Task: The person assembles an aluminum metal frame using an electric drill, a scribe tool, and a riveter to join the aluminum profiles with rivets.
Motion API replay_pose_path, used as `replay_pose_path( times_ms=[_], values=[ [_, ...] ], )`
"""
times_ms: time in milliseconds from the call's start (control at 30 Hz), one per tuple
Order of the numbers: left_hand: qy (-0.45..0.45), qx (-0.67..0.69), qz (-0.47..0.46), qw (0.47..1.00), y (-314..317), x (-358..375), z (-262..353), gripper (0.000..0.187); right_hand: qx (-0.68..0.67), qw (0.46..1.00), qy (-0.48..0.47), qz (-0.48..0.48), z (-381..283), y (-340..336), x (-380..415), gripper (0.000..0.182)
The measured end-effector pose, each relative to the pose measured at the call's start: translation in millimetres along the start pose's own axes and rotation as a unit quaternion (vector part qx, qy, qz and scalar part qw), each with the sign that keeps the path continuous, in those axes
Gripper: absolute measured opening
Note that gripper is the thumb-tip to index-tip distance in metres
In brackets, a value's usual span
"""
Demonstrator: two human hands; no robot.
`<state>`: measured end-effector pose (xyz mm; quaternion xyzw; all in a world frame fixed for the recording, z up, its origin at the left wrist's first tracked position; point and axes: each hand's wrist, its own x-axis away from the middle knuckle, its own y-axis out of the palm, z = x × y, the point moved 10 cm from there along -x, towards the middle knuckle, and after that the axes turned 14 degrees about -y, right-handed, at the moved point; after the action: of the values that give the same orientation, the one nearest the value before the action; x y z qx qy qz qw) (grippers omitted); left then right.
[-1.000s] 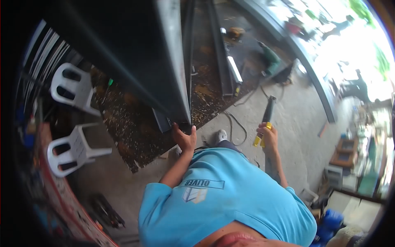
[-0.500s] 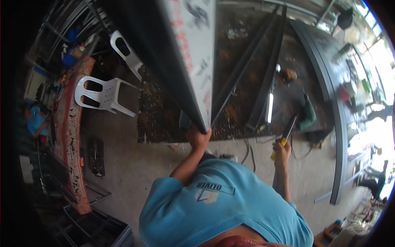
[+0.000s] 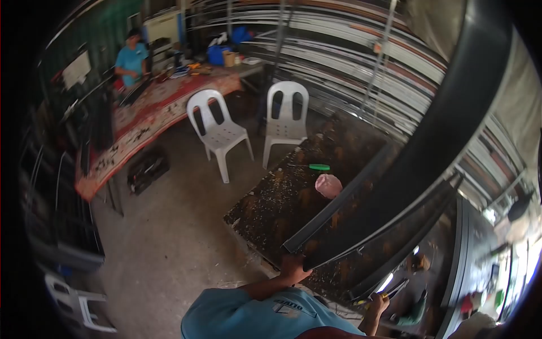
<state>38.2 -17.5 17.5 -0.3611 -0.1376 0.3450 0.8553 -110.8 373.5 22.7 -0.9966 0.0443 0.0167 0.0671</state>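
The fingers of the left hand point(image 3: 293, 271) were closed on the near end of a long dark bar point(image 3: 451, 116), which slanted over the counter point(image 3: 254, 212). The right hand point(image 3: 380, 304) gripped a yellow-handled tool point(image 3: 385, 295). Farther lay a pink object point(image 3: 328, 186).

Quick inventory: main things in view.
Flat speckled worktable: one, brown, centre right
Long broad profile: one, black, slanting over worktable
Plastic chairs: three, white, upper centre, lower left
Long worn table: one, red, upper left
Person: one, blue shirt, behind red table
Long bars: many, mixed colours, background
Roundish item: one, pink, on worktable
Slim tool: one, green, on worktable
Slender tool: one, part yellow, in right hand
Left hand: one, bare, at profile's end
Right hand: one, bare, lower right
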Motion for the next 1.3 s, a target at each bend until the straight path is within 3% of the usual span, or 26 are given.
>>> replay_pose_path(
  times_ms=[133,200,233,467,800,1300],
  values=[
    [0.002,-0.033,0.091,0.995,-12,16,9,0.038,-0.004,0.998,0.052,0.022,54,-23,-61,0.012],
    [-0.029,-0.042,0.105,0.993,-13,23,13,0.044,-0.050,0.997,0.050,0.007,119,-42,-113,0.014],
    [-0.052,-0.061,0.105,0.991,-12,24,12,0.049,-0.139,0.982,0.128,0.033,135,-47,-122,0.029],
    [-0.139,-0.085,0.073,0.984,11,33,0,0.067,-0.144,0.984,0.082,-0.070,103,-47,-216,0.029],
    [-0.228,-0.079,0.025,0.970,30,32,-15,0.077,-0.145,0.980,0.073,-0.114,92,-96,-213,0.030],
    [-0.236,-0.073,0.034,0.968,34,32,-16,0.077,-0.129,0.981,0.060,-0.133,55,-153,-172,0.031]
  ],
)
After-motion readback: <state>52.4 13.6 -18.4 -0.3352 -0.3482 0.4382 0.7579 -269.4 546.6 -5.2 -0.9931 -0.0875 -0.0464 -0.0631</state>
